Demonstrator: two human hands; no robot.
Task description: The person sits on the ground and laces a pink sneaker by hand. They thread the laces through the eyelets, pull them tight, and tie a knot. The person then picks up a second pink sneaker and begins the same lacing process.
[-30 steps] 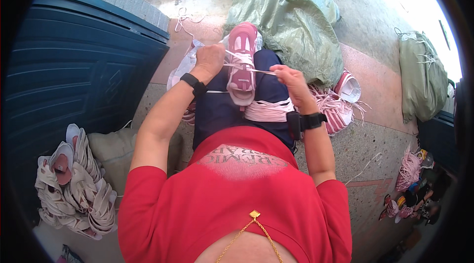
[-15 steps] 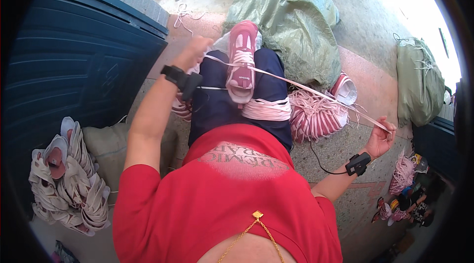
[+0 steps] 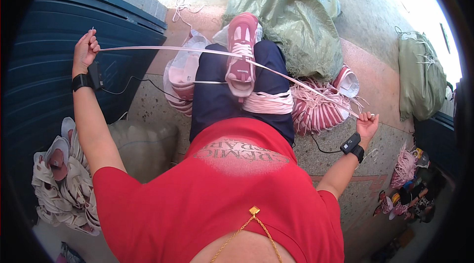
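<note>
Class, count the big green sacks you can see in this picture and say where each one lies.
2. One green sack lies on the ground beyond the pink shoe; the other sack stands at far right. More may be hidden.

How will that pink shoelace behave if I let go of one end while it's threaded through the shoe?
The pink shoelace is likely floppy: it runs straight only because the left hand and right hand pull it taut through the pink shoe. Released, it would probably drop limp across the lap, like the loose laces bundled there. It looks flat and light, so it may slide through the eyelets.
</note>
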